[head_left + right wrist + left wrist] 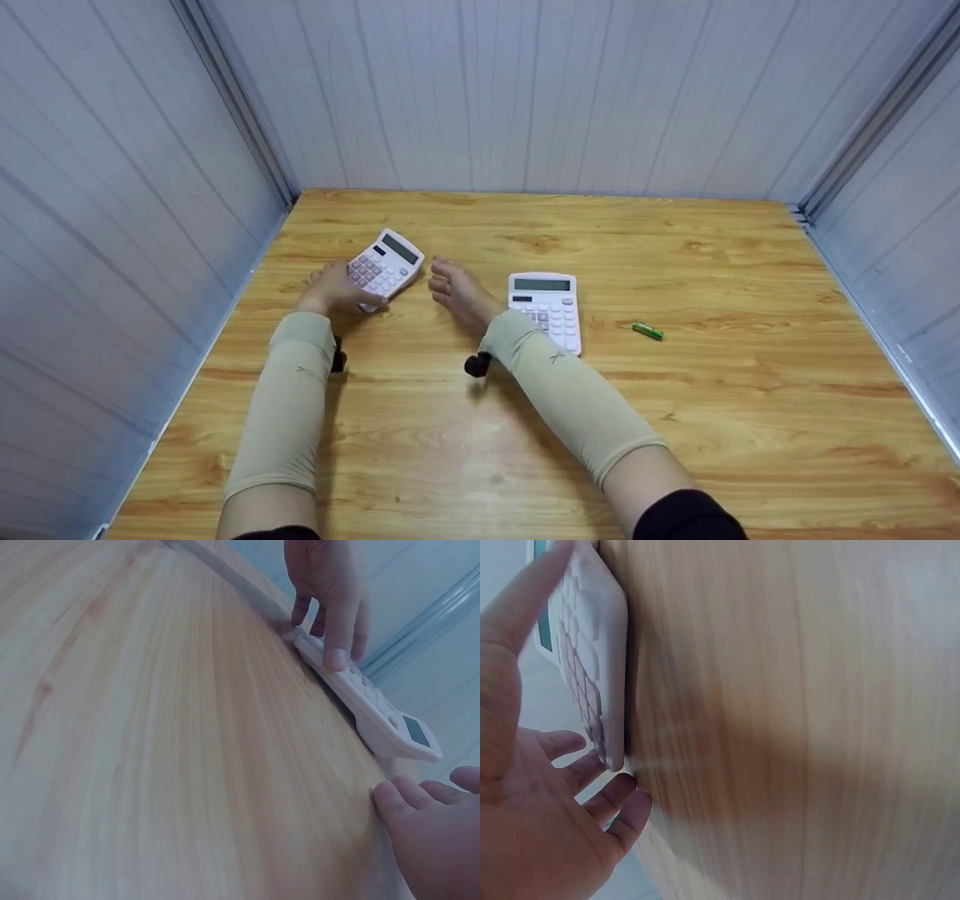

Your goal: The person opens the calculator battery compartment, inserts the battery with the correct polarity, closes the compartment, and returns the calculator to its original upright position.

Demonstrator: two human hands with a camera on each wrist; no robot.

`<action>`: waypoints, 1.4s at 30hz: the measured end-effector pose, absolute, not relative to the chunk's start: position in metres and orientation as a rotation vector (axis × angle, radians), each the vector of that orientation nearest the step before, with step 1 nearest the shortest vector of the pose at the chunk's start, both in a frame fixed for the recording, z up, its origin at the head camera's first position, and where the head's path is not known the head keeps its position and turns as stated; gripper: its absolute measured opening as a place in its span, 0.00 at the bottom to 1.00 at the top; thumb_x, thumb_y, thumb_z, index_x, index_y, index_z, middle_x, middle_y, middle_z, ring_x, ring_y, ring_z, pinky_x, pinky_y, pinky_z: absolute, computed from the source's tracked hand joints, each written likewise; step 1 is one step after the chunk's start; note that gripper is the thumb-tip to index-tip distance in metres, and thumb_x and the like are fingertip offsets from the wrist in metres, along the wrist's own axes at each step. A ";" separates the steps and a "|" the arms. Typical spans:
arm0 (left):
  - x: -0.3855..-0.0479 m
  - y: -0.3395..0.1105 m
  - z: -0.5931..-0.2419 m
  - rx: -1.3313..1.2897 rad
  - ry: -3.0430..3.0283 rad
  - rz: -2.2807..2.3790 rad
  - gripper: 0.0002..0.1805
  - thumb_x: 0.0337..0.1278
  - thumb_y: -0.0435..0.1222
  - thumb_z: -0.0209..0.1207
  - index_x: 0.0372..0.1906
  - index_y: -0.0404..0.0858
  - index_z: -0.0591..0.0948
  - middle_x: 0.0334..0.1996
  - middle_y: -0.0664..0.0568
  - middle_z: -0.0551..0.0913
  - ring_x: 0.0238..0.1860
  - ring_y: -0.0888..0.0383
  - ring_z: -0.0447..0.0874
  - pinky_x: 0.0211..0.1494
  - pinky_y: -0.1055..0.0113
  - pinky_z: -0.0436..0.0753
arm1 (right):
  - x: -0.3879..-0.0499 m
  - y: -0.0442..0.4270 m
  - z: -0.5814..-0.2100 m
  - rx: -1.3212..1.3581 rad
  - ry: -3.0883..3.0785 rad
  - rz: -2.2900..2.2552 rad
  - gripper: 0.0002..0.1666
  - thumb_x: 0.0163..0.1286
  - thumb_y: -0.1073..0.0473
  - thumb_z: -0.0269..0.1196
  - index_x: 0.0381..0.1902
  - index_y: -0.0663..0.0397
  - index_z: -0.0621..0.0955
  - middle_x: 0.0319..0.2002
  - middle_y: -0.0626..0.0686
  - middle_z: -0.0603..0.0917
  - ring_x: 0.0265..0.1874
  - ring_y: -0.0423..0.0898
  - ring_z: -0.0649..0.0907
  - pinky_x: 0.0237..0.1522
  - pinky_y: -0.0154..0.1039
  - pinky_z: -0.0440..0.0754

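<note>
"Where's the angled calculator (391,262), and how's the hold?"
"Left of centre in the head view. The left hand (335,289) grips its lower end between thumb and fingers; the right hand (457,289) is straight-fingered, holding nothing. I'd grip the sides, sparing the keys."
"Room?"
"Tighter leftward, toward the table's (750,375) edge; roomier lower right, past the second calculator (551,304)."

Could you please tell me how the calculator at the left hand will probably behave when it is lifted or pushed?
The calculator will probably stay stiff when lifted, as its casing looks like hard plastic. Its wide, flat shape seems unlikely to roll. If pushed, it may slide, because the tabletop looks smooth.
</note>
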State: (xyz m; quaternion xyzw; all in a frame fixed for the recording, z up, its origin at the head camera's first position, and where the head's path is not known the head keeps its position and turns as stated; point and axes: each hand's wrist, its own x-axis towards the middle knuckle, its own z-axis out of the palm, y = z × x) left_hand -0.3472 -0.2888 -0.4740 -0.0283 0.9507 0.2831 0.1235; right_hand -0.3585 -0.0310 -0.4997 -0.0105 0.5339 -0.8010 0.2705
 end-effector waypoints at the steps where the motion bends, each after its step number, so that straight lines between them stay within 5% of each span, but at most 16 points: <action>1: -0.347 -0.287 -0.474 -0.071 2.773 0.818 0.63 0.52 0.56 0.80 0.82 0.25 0.61 0.78 0.26 0.66 0.78 0.29 0.62 0.87 0.35 0.53 | -0.359 -0.031 -0.500 -0.033 1.440 -2.157 0.39 0.89 0.53 0.48 0.89 0.59 0.51 0.89 0.63 0.52 0.87 0.60 0.56 0.89 0.52 0.56; 16: -0.347 -0.272 -0.477 0.035 2.748 0.730 0.71 0.45 0.56 0.83 0.87 0.34 0.53 0.82 0.30 0.61 0.79 0.33 0.58 0.85 0.36 0.61 | -0.364 -0.031 -0.502 0.046 1.477 -2.152 0.36 0.87 0.60 0.50 0.87 0.59 0.57 0.81 0.63 0.68 0.77 0.55 0.72 0.83 0.48 0.68; 23: -0.350 -0.268 -0.476 0.027 2.774 0.747 0.70 0.43 0.54 0.85 0.84 0.30 0.57 0.79 0.30 0.66 0.77 0.33 0.62 0.85 0.37 0.62 | -0.363 -0.028 -0.497 0.078 1.458 -2.174 0.34 0.88 0.59 0.50 0.86 0.58 0.60 0.76 0.61 0.75 0.62 0.48 0.78 0.70 0.43 0.74; 30: -0.348 -0.254 -0.465 0.028 2.802 0.822 0.71 0.44 0.50 0.85 0.85 0.28 0.53 0.81 0.28 0.61 0.79 0.32 0.60 0.87 0.37 0.59 | -0.364 -0.022 -0.489 0.127 1.555 -2.213 0.29 0.87 0.57 0.54 0.80 0.56 0.69 0.58 0.54 0.83 0.50 0.48 0.81 0.51 0.40 0.77; 34: -0.350 -0.247 -0.458 0.081 2.864 0.755 0.70 0.45 0.51 0.84 0.85 0.27 0.53 0.80 0.27 0.61 0.79 0.32 0.60 0.86 0.36 0.60 | -0.367 -0.016 -0.484 0.101 1.715 -2.234 0.26 0.88 0.59 0.54 0.77 0.61 0.73 0.62 0.59 0.84 0.58 0.60 0.86 0.65 0.48 0.85; 37: -0.351 -0.242 -0.454 0.137 2.919 0.697 0.68 0.45 0.51 0.84 0.83 0.25 0.57 0.75 0.26 0.65 0.76 0.31 0.64 0.84 0.36 0.64 | -0.369 -0.010 -0.481 0.057 1.806 -2.246 0.25 0.87 0.62 0.54 0.75 0.67 0.74 0.68 0.65 0.82 0.64 0.65 0.85 0.73 0.58 0.81; 42: -0.349 -0.232 -0.451 0.220 2.938 0.694 0.65 0.44 0.51 0.84 0.80 0.23 0.63 0.70 0.28 0.70 0.70 0.34 0.68 0.81 0.39 0.69 | -0.369 0.000 -0.478 0.041 1.919 -2.242 0.22 0.85 0.66 0.56 0.71 0.71 0.77 0.56 0.63 0.84 0.48 0.60 0.89 0.68 0.57 0.85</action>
